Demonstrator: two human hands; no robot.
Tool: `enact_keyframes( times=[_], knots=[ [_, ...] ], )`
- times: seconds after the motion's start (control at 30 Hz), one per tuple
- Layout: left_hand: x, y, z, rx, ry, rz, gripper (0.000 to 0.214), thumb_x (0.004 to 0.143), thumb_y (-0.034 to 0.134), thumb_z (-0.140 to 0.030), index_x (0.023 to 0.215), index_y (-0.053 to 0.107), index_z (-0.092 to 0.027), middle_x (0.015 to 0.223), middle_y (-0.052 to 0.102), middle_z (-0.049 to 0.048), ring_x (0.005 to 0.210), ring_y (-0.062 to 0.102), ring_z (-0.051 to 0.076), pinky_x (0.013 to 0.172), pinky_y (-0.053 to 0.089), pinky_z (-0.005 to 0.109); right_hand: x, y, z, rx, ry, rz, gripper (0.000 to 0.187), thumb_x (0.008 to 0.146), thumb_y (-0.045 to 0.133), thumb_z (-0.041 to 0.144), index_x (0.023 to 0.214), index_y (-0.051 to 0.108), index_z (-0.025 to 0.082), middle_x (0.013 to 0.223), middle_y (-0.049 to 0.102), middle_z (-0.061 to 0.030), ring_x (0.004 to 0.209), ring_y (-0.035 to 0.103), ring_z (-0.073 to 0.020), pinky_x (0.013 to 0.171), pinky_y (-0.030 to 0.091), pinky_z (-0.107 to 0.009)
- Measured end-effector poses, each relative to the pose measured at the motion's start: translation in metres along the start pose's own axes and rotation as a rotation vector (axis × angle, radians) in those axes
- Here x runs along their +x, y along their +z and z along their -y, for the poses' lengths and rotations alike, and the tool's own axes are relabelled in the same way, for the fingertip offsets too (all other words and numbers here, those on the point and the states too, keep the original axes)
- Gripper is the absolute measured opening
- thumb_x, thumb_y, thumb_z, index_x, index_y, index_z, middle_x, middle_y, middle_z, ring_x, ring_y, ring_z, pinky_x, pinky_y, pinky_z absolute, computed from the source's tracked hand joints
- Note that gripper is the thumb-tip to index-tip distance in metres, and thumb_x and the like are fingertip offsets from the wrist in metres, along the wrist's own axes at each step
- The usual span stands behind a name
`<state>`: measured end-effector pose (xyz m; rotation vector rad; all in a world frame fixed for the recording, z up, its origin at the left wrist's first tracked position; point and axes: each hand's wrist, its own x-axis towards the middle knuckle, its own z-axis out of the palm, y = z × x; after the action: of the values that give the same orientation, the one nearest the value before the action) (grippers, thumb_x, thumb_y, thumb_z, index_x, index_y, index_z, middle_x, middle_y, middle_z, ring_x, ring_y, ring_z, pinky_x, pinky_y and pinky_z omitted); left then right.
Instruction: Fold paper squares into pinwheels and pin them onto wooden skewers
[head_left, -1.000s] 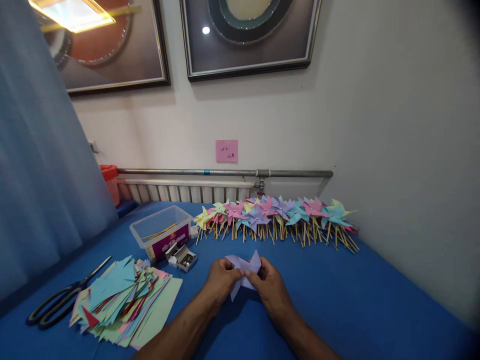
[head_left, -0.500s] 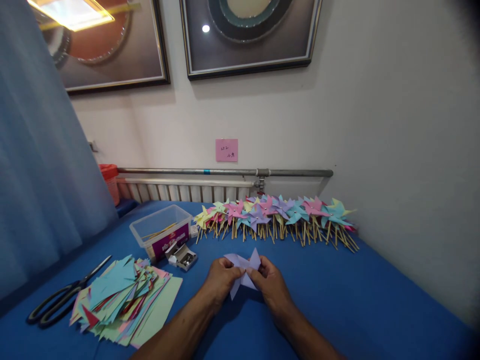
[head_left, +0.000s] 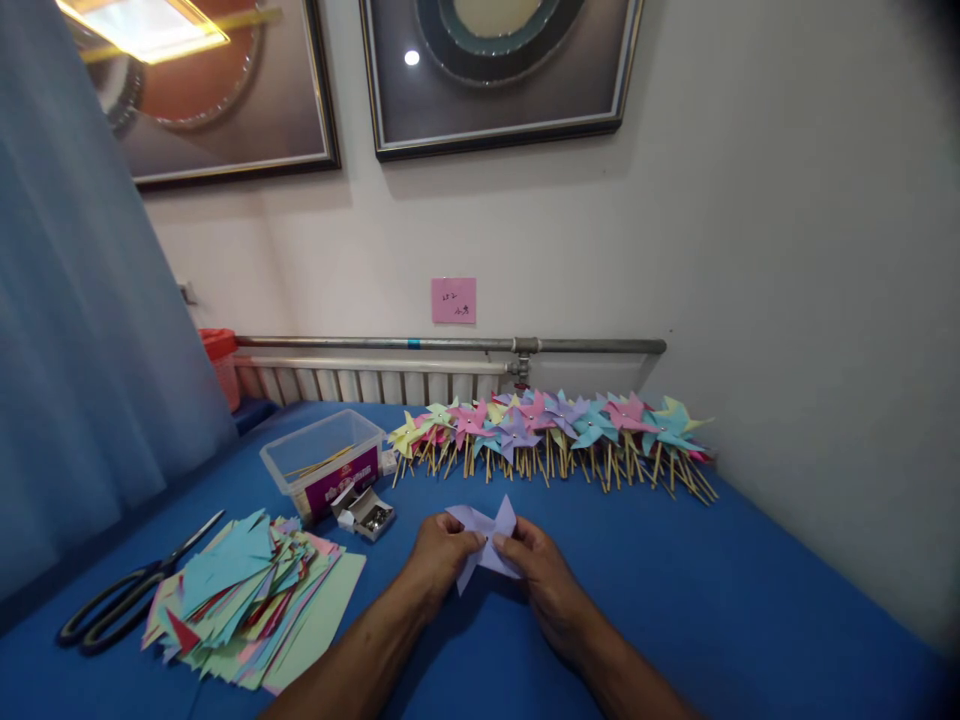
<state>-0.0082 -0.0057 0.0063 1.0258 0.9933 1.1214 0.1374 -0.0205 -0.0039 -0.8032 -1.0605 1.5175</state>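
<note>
Between my two hands is a purple paper pinwheel (head_left: 487,525), its blades folded in and a small dark spot at its centre. My left hand (head_left: 441,555) pinches it from the left, thumb on the front near the middle. On the other side my right hand (head_left: 544,570) grips it, its thumb also close to the centre. Fingers behind the paper are partly hidden. To the left of my hands, a small open box (head_left: 373,516) holds tiny metal pieces. No stick shows on this pinwheel.
Finished pinwheels (head_left: 532,425) on sticks lie in a row at the back. A clear plastic box (head_left: 300,447) holds a few sticks. Coloured paper (head_left: 232,580) is piled at the left beside black-handled scissors (head_left: 131,600). A radiator pipe (head_left: 360,343) runs along the wall.
My right thumb has slid a little off the centre of the purple pinwheel, so the dark spot now shows. The pinwheel has shifted slightly left.
</note>
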Motion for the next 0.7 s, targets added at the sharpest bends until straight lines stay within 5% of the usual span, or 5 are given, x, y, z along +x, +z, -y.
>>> enact_keyframes(
  times=[0.33,0.53,0.7],
  knots=[
    [0.006,-0.002,0.008,0.141,0.052,-0.004,0.023,0.056,0.072,-0.028,0.07,0.07,-0.01,0.063,0.066,0.0038,0.055,0.055,0.014,0.057,0.04,0.026,0.002,-0.004,-0.003,-0.077,0.058,-0.074,0.041,0.065,0.083,0.043,0.093,0.073,0.015,0.084,0.075,-0.0069,0.076,0.067,-0.0217,0.068,0.048,-0.03],
    [0.0,0.0,0.001,0.001,-0.017,0.04,0.024,0.057,0.076,-0.033,0.065,0.063,-0.014,0.055,0.059,-0.0004,0.051,0.048,0.011,0.055,0.035,0.025,0.004,-0.007,-0.008,-0.079,0.049,-0.137,0.043,0.063,0.083,0.044,0.093,0.074,0.015,0.084,0.076,-0.0067,0.074,0.067,-0.0214,0.065,0.049,-0.029],
    [-0.003,0.0,-0.006,-0.067,-0.004,-0.056,0.041,0.06,0.078,-0.047,0.054,0.051,-0.017,0.048,0.047,-0.0039,0.047,0.039,0.008,0.05,0.028,0.024,0.001,-0.001,-0.001,-0.025,0.069,-0.142,0.036,0.066,0.081,0.039,0.091,0.074,0.015,0.082,0.076,-0.0068,0.073,0.069,-0.0214,0.067,0.052,-0.03]
  ],
)
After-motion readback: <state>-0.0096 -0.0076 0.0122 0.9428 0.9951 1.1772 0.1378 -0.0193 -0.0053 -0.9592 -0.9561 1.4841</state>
